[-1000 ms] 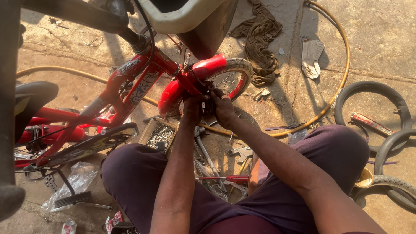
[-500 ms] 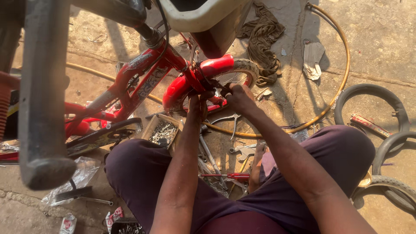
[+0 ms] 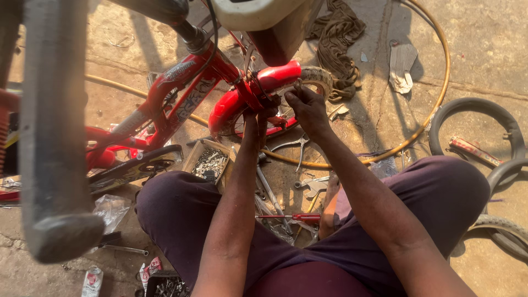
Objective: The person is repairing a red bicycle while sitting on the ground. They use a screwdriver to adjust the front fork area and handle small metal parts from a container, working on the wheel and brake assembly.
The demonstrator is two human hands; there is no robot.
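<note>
From my head, the single camera looks steeply down past my knees at the red bicycle (image 3: 181,93), close enough that a grey handlebar grip (image 3: 52,132) beside it fills the frame's left.

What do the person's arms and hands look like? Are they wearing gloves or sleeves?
No gloves and no sleeves in view. The left hand and right hand are bare, and both forearms are bare too. No watch, ring or bracelet shows. Dark purple trousers cover the legs below.
</note>
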